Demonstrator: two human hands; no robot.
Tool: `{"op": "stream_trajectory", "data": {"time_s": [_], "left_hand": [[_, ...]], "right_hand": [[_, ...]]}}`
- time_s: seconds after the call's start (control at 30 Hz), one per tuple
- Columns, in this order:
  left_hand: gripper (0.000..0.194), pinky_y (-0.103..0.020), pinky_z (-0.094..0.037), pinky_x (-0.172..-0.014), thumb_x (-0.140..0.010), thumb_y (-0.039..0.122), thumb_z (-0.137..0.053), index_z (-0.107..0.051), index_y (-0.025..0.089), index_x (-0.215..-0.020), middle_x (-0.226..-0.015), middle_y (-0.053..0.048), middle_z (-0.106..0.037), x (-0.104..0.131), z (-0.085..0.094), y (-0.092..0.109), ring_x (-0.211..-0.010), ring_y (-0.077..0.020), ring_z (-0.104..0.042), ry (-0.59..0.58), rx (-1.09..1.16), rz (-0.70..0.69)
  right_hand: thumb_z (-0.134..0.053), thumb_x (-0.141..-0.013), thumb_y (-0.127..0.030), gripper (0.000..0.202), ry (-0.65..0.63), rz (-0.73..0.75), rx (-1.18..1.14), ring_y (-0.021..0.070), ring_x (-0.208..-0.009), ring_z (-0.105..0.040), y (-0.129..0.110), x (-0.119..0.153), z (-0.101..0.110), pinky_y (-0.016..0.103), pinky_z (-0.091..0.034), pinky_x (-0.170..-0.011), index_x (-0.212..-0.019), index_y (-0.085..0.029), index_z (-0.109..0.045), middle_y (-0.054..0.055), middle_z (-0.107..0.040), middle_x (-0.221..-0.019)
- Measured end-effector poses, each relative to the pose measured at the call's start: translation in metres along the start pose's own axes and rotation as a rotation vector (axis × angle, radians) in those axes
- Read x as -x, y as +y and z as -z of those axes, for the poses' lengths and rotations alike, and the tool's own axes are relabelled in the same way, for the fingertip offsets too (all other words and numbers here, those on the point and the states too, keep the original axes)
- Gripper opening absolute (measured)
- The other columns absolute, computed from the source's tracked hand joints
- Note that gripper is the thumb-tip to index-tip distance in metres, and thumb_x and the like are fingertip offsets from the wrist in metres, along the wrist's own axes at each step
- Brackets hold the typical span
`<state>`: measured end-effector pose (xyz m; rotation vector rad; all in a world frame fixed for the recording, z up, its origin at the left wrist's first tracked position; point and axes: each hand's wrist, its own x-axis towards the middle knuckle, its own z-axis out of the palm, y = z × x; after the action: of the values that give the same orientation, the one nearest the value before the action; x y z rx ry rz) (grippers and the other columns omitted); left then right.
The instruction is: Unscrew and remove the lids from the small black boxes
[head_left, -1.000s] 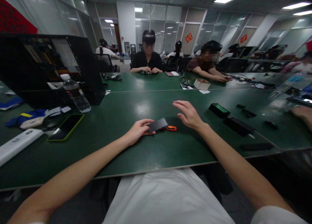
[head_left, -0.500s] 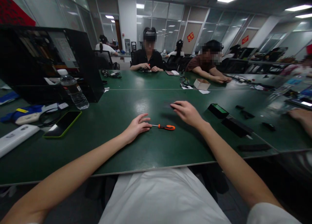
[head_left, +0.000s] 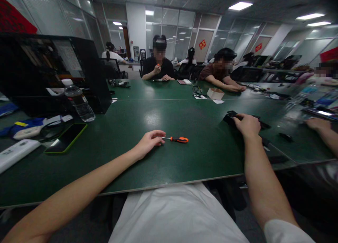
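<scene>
My left hand (head_left: 149, 143) rests on the green table, fingers loosely curved and apart. Beside its fingertips lies a screwdriver (head_left: 180, 139) with an orange and black handle, its metal shaft pointing at the hand; the tip is hidden. Over to the right, my right hand (head_left: 247, 125) is closed in a pinch at a small black box (head_left: 227, 119). A small dark flat piece (head_left: 232, 113) shows at its fingertips, over the box's opening. The hand covers part of the box and the dark things behind it.
A black computer case (head_left: 99, 77), a water bottle (head_left: 79, 100) and a phone (head_left: 66, 138) are on the left, with a white power strip (head_left: 18, 155). A small carton (head_left: 216, 93) stands farther back. Co-workers sit opposite; another person's hand (head_left: 318, 124) rests at right.
My right hand has moved right, from above the middle of the table to the black box, carrying the dark piece. My left hand and the screwdriver have stayed about where they were.
</scene>
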<state>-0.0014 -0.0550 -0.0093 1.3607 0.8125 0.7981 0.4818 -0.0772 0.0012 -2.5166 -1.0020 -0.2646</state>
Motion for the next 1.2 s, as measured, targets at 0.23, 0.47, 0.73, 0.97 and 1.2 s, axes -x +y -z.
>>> {"op": "stream_trajectory", "data": {"time_s": [0.23, 0.47, 0.73, 0.97, 1.2], "left_hand": [[0.027, -0.024, -0.052, -0.077, -0.080, 0.011, -0.065, -0.072, 0.013, -0.106, -0.115, -0.010, -0.072, 0.002, -0.002, 0.005, -0.084, -0.0129, -0.069, 0.004, -0.008, 0.038], [0.026, -0.024, -0.051, -0.075, -0.083, 0.009, -0.063, -0.072, 0.013, -0.107, -0.114, -0.010, -0.073, 0.001, 0.000, 0.004, -0.083, -0.0123, -0.069, -0.002, -0.012, 0.038], [0.021, -0.023, -0.051, -0.072, -0.085, 0.011, -0.063, -0.073, 0.013, -0.103, -0.106, -0.008, -0.074, -0.001, 0.002, 0.004, -0.081, -0.0122, -0.068, -0.027, -0.025, 0.065], [0.017, -0.022, -0.052, -0.071, -0.086, 0.014, -0.063, -0.074, 0.013, -0.099, -0.085, -0.005, -0.073, 0.000, 0.004, 0.008, -0.077, -0.0128, -0.068, -0.051, -0.042, 0.081], [0.021, -0.024, -0.053, -0.070, -0.084, 0.016, -0.070, -0.072, 0.014, -0.105, -0.099, -0.007, -0.073, -0.001, 0.005, 0.007, -0.076, -0.0119, -0.068, -0.034, 0.022, 0.086]], "right_hand": [[-0.063, -0.091, -0.043, 0.042, -0.088, -0.039, 0.050, 0.0364, -0.109, -0.068, 0.007, -0.006, -0.001, 0.043, -0.053, -0.087, -0.129, -0.027, -0.075, 0.019, -0.073, -0.120], [-0.055, -0.095, -0.045, 0.045, -0.160, -0.015, 0.103, 0.0378, -0.113, -0.067, 0.007, -0.010, -0.002, 0.044, -0.052, -0.086, -0.133, -0.028, -0.071, 0.020, -0.071, -0.124], [-0.063, -0.089, -0.036, 0.034, -0.325, 0.123, 0.179, 0.0274, -0.085, -0.072, 0.013, -0.041, 0.010, 0.033, -0.050, -0.069, -0.116, -0.023, -0.080, 0.013, -0.078, -0.109], [-0.060, -0.092, -0.033, 0.029, -0.215, 0.443, 0.208, 0.0274, -0.089, -0.067, -0.011, -0.102, 0.056, 0.033, -0.044, -0.075, -0.104, -0.015, -0.079, 0.015, -0.077, -0.098], [-0.046, -0.103, -0.044, 0.043, -0.117, 0.612, 0.176, 0.0226, -0.084, -0.065, -0.021, -0.104, 0.016, 0.032, -0.044, -0.074, -0.084, -0.016, -0.072, 0.012, -0.074, -0.087]]}}
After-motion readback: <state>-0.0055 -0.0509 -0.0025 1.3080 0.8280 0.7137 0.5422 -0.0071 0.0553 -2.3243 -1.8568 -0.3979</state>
